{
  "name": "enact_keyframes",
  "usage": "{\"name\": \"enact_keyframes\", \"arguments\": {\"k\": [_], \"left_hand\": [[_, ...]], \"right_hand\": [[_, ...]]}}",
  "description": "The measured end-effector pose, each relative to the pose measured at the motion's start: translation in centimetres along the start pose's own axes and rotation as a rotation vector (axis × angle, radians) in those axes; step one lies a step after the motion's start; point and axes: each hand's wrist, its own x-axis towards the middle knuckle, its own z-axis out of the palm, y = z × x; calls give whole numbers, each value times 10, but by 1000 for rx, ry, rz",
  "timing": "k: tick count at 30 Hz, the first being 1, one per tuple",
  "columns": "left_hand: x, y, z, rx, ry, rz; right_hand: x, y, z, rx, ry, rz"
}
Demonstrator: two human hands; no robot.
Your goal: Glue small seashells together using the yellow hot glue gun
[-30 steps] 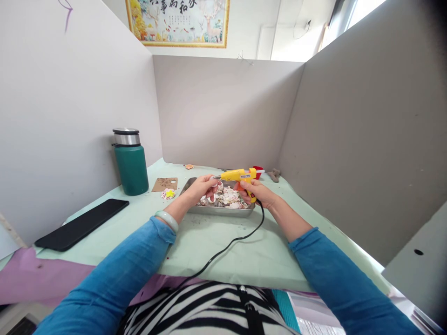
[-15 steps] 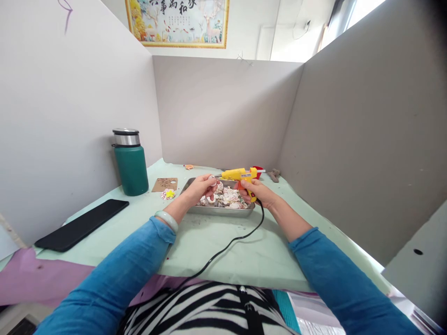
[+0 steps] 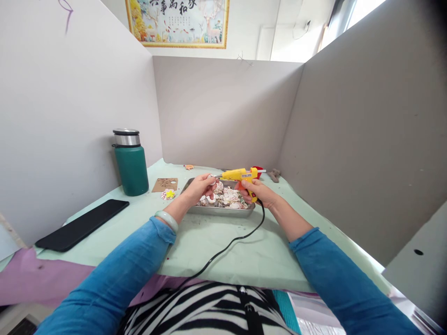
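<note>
My right hand point(image 3: 256, 191) is wrapped round the handle of a yellow hot glue gun point(image 3: 234, 174), whose nozzle points left. A white glue stick sticks out of its back end. Between the fingertips of my left hand point(image 3: 201, 187) is a small whitish seashell point(image 3: 212, 177), mostly covered by the fingers. The nozzle tip is at the shell; whether they touch I cannot tell. Below both hands lies a metal tray point(image 3: 220, 211) with many white and brownish seashells point(image 3: 231, 197) in it. The gun's black cord point(image 3: 223, 251) curves down toward my lap.
To the left stand a green bottle point(image 3: 131, 170) and a long black pad point(image 3: 84, 224). Near the tray are a brown card point(image 3: 165, 184) and a yellow-centred shell flower point(image 3: 169, 194). Behind the gun sit a red object point(image 3: 259, 171) and a brown piece point(image 3: 274, 175). Grey partitions point(image 3: 226, 107) enclose the table.
Almost nothing differs. Both hands, the glue gun and the shell keep nearly the same place, with only a very slight shift of the fingers and nozzle.
</note>
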Motion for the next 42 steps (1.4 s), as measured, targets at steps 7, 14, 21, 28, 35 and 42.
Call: {"name": "enact_keyframes", "arguments": {"k": [7,14,21,28,35,42], "left_hand": [[-2,3,4,72,-8,-6],[-1,1,4,95,-32,18],[-1,1,2,20,-24,7],[1,-2,-2,-38,-7,-6],[0,0,2,18,-3,-18],[-2,2,4,54,-34,-12]], "right_hand": [[0,-1,3,-32,-4,9],[1,0,4,-34,19,15],[1,1,0,1,24,12],[0,-1,0,12,13,12],[0,0,2,-16,3,1],[2,2,2,-41,8,1]]}}
